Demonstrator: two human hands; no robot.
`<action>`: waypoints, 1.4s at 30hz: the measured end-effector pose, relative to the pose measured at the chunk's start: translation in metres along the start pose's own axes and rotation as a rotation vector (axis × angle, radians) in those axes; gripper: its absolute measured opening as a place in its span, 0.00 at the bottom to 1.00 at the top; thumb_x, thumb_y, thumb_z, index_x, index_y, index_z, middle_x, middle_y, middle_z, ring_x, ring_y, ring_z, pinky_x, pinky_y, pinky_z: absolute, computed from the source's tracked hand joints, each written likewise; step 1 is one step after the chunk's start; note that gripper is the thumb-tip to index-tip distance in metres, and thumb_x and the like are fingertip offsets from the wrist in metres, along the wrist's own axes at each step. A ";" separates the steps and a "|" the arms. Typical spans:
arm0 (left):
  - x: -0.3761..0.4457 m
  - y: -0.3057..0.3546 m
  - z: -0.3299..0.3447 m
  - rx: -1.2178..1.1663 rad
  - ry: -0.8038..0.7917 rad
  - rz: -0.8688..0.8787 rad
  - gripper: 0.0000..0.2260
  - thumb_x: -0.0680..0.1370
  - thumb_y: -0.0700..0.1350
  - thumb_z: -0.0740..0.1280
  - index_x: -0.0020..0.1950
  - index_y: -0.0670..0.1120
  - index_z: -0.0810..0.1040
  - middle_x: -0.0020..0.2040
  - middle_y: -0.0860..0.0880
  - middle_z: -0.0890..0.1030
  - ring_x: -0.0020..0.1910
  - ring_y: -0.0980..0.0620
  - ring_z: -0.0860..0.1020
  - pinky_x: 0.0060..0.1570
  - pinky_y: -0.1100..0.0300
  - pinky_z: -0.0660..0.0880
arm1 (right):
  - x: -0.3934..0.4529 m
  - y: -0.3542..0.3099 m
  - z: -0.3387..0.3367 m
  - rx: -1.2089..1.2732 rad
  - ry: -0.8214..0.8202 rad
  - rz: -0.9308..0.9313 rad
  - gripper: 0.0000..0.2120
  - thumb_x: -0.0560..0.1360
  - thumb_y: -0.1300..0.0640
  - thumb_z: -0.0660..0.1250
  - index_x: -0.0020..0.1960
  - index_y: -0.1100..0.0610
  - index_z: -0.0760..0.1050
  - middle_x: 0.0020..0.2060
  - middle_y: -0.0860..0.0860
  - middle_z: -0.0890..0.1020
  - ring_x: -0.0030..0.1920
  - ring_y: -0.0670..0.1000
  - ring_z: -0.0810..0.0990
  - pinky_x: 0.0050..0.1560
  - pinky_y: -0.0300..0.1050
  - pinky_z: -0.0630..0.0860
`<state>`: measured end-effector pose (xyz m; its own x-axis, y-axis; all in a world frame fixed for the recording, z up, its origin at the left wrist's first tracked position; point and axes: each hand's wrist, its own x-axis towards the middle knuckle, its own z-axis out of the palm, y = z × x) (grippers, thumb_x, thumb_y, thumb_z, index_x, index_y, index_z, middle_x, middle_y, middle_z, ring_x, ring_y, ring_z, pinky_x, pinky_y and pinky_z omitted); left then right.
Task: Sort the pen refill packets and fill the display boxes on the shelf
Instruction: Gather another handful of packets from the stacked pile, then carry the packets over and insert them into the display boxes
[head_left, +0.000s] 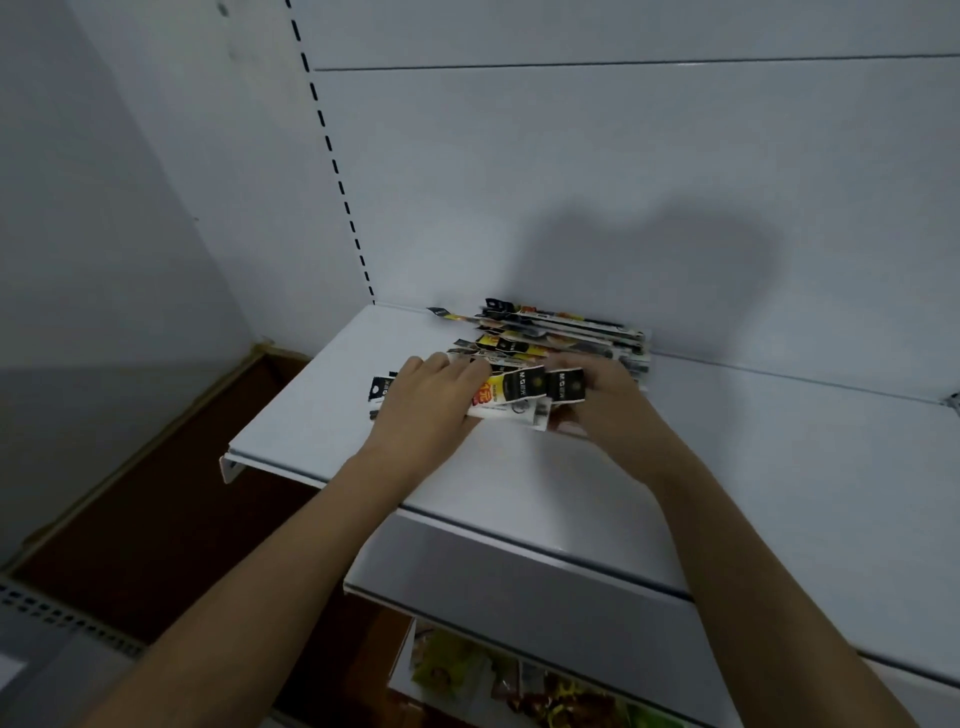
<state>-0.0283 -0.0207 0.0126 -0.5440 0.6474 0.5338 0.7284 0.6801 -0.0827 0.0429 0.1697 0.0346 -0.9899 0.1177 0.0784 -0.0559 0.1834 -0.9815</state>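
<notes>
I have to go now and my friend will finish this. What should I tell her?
Left hand: lies flat on the front packets.
Right hand: grip on the same packets' right end.
Things: more packets are heaped in a pile behind, against the back wall of the white shelf.
Done: nothing visibly sorted.
Left: sort all packets; no display boxes in view.

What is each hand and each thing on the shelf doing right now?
left hand: flat on the front packets.
right hand: fingers curled round packets.
refill packets: loose pile, lying flat, reaching the back wall.
shelf: holds only the pile.
</notes>
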 end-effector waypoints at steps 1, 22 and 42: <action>-0.003 -0.001 -0.003 -0.043 -0.010 -0.022 0.16 0.68 0.43 0.79 0.51 0.41 0.78 0.39 0.44 0.82 0.34 0.40 0.79 0.33 0.57 0.65 | 0.000 -0.004 0.002 0.100 0.077 -0.016 0.17 0.84 0.60 0.57 0.46 0.51 0.82 0.44 0.52 0.85 0.46 0.55 0.82 0.48 0.55 0.78; -0.052 0.079 -0.096 -1.364 -0.276 -0.188 0.17 0.81 0.51 0.64 0.38 0.40 0.70 0.28 0.41 0.73 0.27 0.52 0.73 0.30 0.63 0.72 | -0.208 -0.034 0.054 -0.291 0.564 0.192 0.13 0.83 0.50 0.58 0.52 0.53 0.80 0.46 0.48 0.85 0.47 0.49 0.82 0.49 0.45 0.79; -0.190 0.451 -0.120 -1.510 -0.677 0.168 0.24 0.83 0.52 0.61 0.32 0.38 0.70 0.26 0.46 0.72 0.29 0.44 0.75 0.38 0.55 0.76 | -0.694 0.021 -0.010 -0.508 1.045 0.911 0.10 0.81 0.45 0.61 0.53 0.47 0.78 0.47 0.44 0.80 0.48 0.45 0.78 0.50 0.50 0.79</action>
<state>0.4539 0.1214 -0.0249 -0.1995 0.9709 0.1327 0.2944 -0.0698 0.9531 0.7297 0.1021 -0.0382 -0.1051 0.9712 -0.2140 0.7889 -0.0496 -0.6126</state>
